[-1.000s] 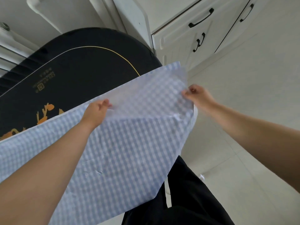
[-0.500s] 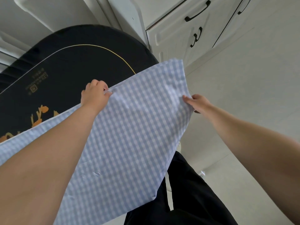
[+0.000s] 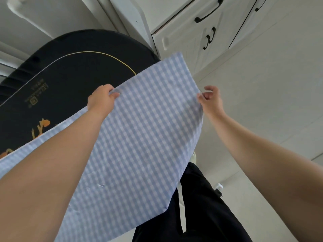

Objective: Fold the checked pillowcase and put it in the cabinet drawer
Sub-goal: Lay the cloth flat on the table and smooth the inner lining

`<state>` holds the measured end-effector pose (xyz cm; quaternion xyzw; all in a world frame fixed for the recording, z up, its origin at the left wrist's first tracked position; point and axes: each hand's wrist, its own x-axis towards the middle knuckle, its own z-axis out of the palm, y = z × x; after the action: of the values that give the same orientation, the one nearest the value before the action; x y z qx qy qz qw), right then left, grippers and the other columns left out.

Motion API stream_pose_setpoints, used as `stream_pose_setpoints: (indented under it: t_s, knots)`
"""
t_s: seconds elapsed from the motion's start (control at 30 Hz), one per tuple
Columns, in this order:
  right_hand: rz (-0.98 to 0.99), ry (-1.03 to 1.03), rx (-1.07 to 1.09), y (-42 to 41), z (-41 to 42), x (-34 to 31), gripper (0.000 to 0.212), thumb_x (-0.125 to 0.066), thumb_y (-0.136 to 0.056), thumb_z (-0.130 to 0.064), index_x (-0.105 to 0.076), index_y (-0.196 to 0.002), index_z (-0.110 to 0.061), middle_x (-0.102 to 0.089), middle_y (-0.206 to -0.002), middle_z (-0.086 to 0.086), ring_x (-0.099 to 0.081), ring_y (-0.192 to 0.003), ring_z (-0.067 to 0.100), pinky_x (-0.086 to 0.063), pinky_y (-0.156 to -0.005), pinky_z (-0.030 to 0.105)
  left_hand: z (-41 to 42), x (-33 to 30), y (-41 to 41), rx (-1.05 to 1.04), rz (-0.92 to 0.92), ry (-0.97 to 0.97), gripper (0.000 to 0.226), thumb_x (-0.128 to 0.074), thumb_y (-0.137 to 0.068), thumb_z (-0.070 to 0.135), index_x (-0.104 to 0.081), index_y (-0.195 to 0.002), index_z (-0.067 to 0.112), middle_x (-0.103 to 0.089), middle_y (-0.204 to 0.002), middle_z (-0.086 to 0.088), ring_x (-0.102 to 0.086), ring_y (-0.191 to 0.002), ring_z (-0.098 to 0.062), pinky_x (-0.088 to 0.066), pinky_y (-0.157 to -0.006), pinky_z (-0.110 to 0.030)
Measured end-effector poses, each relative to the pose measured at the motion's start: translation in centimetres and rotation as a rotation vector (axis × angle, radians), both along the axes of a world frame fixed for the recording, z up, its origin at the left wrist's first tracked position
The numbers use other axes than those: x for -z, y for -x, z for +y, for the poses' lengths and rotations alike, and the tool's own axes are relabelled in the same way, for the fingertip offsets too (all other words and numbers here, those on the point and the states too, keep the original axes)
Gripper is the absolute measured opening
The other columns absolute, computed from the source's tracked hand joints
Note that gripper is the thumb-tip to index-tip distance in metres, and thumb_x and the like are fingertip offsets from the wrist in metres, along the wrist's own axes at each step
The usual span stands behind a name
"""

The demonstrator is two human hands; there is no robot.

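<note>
The blue-and-white checked cotton pillowcase spreads across the middle of the frame, over the black oval table at left. The left hand pinches its upper edge — the right hand pinches its right edge, fingers curled.

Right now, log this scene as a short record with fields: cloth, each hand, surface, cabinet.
cloth: blue checked pillowcase, spread wide, partly on the table, far right corner hanging past its edge
left hand: grips the far edge
right hand: pinches the right edge
surface: black table with a gold line
cabinet: white cabinet beyond the table, black handles, every front in view closed
</note>
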<state>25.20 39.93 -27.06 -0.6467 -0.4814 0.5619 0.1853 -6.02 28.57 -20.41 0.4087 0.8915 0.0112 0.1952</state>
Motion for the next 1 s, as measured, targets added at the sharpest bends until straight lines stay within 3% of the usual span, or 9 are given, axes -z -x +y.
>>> stream_pose_setpoints:
  t_s: [0.07,0.17,0.3,0.47,0.6,0.77,0.83,0.93,1.0]
  knots:
    - [0.037,0.105,0.017,0.6,0.9,0.0,0.056,-0.060,-0.091,-0.033,-0.035,-0.138,-0.015,-0.058,-0.117,-0.001,-0.057,-0.100,0.008,-0.044,-0.078,0.014,0.2,-0.1,0.9,-0.100,0.103,-0.078,0.021,-0.052,-0.095,0.034,-0.058,-0.090,0.015,-0.061,-0.091,-0.005,-0.056,-0.084,-0.028,-0.043,-0.083,-0.044]
    - [-0.019,0.179,-0.146,0.5,0.7,0.4,0.067,-0.057,-0.089,-0.047,-0.031,-0.144,-0.019,-0.047,-0.140,-0.001,-0.048,-0.125,0.016,-0.043,-0.101,0.033,0.6,-0.2,2.4,-0.286,0.198,-0.181,0.023,-0.055,-0.094,0.033,-0.063,-0.100,0.012,-0.063,-0.109,-0.010,-0.056,-0.102,-0.032,-0.038,-0.091,-0.043]
    - [-0.098,0.334,-0.370,-0.3,-1.6,1.2,0.072,-0.045,-0.086,-0.065,-0.035,-0.141,-0.020,-0.054,-0.126,-0.001,-0.055,-0.113,0.021,-0.043,-0.095,0.036,0.9,-0.8,2.7,-0.465,0.154,-0.261,0.037,-0.053,-0.093,0.021,-0.049,-0.130,0.018,-0.035,-0.147,-0.006,-0.035,-0.132,-0.029,-0.030,-0.107,-0.043]
    - [-0.160,0.424,-0.482,-1.0,-1.9,1.6,0.080,-0.045,-0.076,-0.078,-0.051,-0.128,-0.017,-0.059,-0.122,0.004,-0.058,-0.105,0.024,-0.043,-0.091,0.037,-4.3,1.1,-4.8,-0.171,0.094,-0.140,0.061,-0.050,-0.095,0.036,-0.023,-0.149,0.024,-0.006,-0.161,-0.008,-0.003,-0.147,-0.033,-0.012,-0.115,-0.060]
    - [-0.115,0.455,-0.604,-3.2,-0.2,-0.1,0.060,-0.071,-0.072,-0.058,-0.059,-0.115,-0.018,-0.068,-0.106,-0.001,-0.066,-0.090,0.021,-0.051,-0.083,0.036,-9.8,2.9,-12.6,0.082,0.004,-0.088,0.062,-0.041,-0.095,0.046,-0.016,-0.150,0.032,0.001,-0.161,-0.008,0.004,-0.147,-0.031,-0.005,-0.114,-0.061]
    - [0.024,0.793,-0.780,-7.4,1.7,-3.0,0.092,-0.093,-0.040,-0.045,-0.060,-0.121,-0.018,-0.071,-0.115,0.003,-0.068,-0.104,0.023,-0.053,-0.092,0.045,-10.6,3.4,-17.9,0.360,-0.020,0.123,0.061,-0.009,-0.094,0.059,0.021,-0.144,0.043,0.033,-0.154,0.007,0.027,-0.143,-0.027,0.015,-0.113,-0.059]
    - [0.048,0.784,-0.752,-7.9,1.7,-4.2,0.078,-0.090,-0.054,-0.033,-0.058,-0.123,-0.018,-0.070,-0.116,0.002,-0.067,-0.105,0.023,-0.054,-0.091,0.043,-9.8,3.5,-18.6,0.402,-0.044,0.252,0.062,-0.009,-0.095,0.059,0.023,-0.145,0.040,0.040,-0.149,0.007,0.030,-0.142,-0.031,0.012,-0.112,-0.063]
    - [0.119,0.723,-0.729,-7.2,1.0,-7.2,0.032,-0.062,-0.087,-0.007,-0.059,-0.115,-0.021,-0.072,-0.109,0.001,-0.071,-0.095,0.019,-0.059,-0.081,0.038,-8.8,2.5,-18.7,0.444,-0.051,0.287,0.071,-0.020,-0.093,0.065,0.022,-0.145,0.041,0.041,-0.148,0.007,0.031,-0.141,-0.033,0.009,-0.112,-0.065]
    - [0.153,0.678,-0.722,-6.5,0.2,-9.1,0.030,-0.054,-0.090,-0.002,-0.061,-0.110,-0.023,-0.072,-0.105,0.001,-0.071,-0.090,0.018,-0.060,-0.075,0.035,-9.0,1.2,-19.2,0.567,-0.029,0.233,0.074,-0.026,-0.092,0.066,0.015,-0.148,0.040,0.029,-0.156,0.006,0.018,-0.146,-0.031,-0.001,-0.115,-0.060]
